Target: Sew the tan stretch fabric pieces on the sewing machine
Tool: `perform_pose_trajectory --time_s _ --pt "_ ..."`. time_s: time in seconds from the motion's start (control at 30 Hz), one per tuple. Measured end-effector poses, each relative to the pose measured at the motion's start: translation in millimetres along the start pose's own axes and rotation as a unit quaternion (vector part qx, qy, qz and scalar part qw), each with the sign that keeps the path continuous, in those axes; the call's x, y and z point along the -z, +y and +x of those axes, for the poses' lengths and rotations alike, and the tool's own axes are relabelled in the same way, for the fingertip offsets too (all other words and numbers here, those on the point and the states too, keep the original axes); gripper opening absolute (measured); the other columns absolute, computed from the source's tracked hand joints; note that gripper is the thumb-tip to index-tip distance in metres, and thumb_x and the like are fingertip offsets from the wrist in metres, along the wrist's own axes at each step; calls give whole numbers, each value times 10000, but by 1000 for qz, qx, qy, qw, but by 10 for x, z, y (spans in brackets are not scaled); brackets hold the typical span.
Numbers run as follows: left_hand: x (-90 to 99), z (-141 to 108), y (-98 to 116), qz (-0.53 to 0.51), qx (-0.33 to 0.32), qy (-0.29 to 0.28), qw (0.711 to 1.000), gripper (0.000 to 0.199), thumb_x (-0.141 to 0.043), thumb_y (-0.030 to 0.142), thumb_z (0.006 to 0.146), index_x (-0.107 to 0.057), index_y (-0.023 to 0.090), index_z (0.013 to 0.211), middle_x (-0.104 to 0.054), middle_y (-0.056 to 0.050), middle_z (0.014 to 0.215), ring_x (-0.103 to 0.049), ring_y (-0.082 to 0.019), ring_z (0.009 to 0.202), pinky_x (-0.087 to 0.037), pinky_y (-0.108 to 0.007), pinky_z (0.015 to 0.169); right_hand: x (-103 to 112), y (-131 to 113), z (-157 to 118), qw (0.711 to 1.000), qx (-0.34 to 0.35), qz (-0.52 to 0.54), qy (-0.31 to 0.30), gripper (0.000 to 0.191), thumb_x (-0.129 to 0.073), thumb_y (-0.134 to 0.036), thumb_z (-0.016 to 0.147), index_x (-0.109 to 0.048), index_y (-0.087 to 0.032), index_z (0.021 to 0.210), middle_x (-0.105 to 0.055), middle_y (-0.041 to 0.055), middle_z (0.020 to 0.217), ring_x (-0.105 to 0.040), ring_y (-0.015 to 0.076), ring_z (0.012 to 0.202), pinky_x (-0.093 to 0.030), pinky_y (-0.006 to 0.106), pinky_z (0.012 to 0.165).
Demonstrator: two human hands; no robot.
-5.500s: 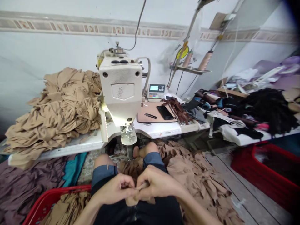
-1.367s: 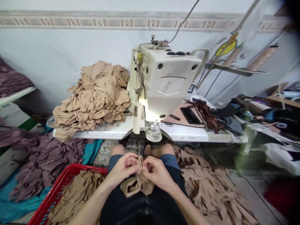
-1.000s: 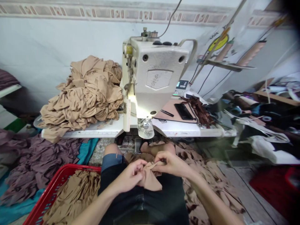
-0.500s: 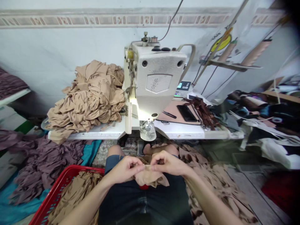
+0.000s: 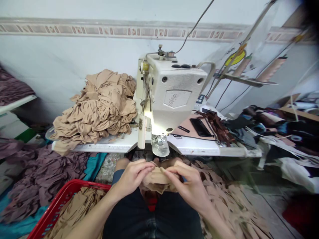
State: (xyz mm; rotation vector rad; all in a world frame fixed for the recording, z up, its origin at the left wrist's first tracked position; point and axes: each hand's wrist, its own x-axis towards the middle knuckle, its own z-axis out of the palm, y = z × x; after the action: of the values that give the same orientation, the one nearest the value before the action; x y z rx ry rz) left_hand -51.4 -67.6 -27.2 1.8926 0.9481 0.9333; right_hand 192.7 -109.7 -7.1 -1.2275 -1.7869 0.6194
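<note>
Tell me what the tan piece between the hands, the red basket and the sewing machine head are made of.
The tan piece between the left hand and right hand looks like thin, matte stretch knit, folding softly. The red basket looks like moulded plastic, glossy with latticed walls. The sewing machine head looks like painted metal, speckled with wear, though paint hides what lies beneath.

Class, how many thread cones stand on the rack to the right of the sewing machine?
2. One thread cone stands nearer the sewing machine; the other thread cone stands further right on the same rack. Others could be out of view.
</note>
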Motion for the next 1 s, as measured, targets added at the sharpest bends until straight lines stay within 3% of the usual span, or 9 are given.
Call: perform_pose_trajectory --time_s 0.1,0.23,0.33,0.5,0.6,0.73,0.83,1.0 --pt "-4 96 82 -22 -2 24 999 279 -602 296 1058 -874 235 1046 -814 -93 941 -730 -238 853 -535 -291 787 12 -23 90 998 12 -7 58 322 -661 -374 1038 -803 -198 810 -589 18 666 -533 173 620 -399 319 589" --pt "-25 228 126 -92 63 48 993 268 -646 365 1025 -850 202 965 -811 -73 924 -719 -232 848 -536 -277 779 -2 54 268 992 -22 43 113 325 -717 -380 976 -784 -185 724 -521 -10 632 -472 145 575 -365 297 546" --pt "-20 307 139 -124 110 64 984 305 -687 431 981 -833 174 901 -798 -68 860 -687 -216 757 -512 -264 683 9 132 371 988 -69 85 104 348 -755 -441 926 -782 -177 699 -540 -11 612 -461 143 579 -387 286 551" --pt "7 433 216 -62 132 109 983 293 -772 445 893 -780 173 784 -706 -20 677 -612 -176 619 -434 -241 579 60 224 469 979 -121 137 90 430 -777 -537 872 -740 -164 661 -512 -18 570 -435 143 576 -397 280 548" --pt "1 546 240 -58 133 143 979 288 -820 428 840 -709 184 735 -611 19 597 -555 -151 565 -399 -227 543 62 267 529 973 -132 159 100 433 -786 -544 861 -729 -164 661 -536 -11 588 -461 152 586 -413 288 568" --pt "-48 686 200 -124 106 183 970 283 -850 411 830 -664 199 810 -500 69 563 -477 -121 525 -375 -208 532 40 338 615 968 -132 172 124 455 -807 -563 843 -704 -170 638 -547 -10 586 -474 158 586 -397 292 567" --pt "-89 752 164 -154 98 182 966 303 -842 417 854 -632 200 875 -418 102 557 -403 -97 496 -322 -190 515 45 388 664 966 -134 174 133 473 -811 -575 842 -694 -167 633 -548 -12 576 -480 158 583 -396 298 581" --pt "-125 840 151 -179 96 161 966 375 -862 453 839 -593 200 905 -375 123 564 -351 -76 480 -279 -174 501 65 465 704 964 -139 188 131 444 -827 -573 836 -764 -151 710 -683 33 665 -580 198 655 -464 317 653"
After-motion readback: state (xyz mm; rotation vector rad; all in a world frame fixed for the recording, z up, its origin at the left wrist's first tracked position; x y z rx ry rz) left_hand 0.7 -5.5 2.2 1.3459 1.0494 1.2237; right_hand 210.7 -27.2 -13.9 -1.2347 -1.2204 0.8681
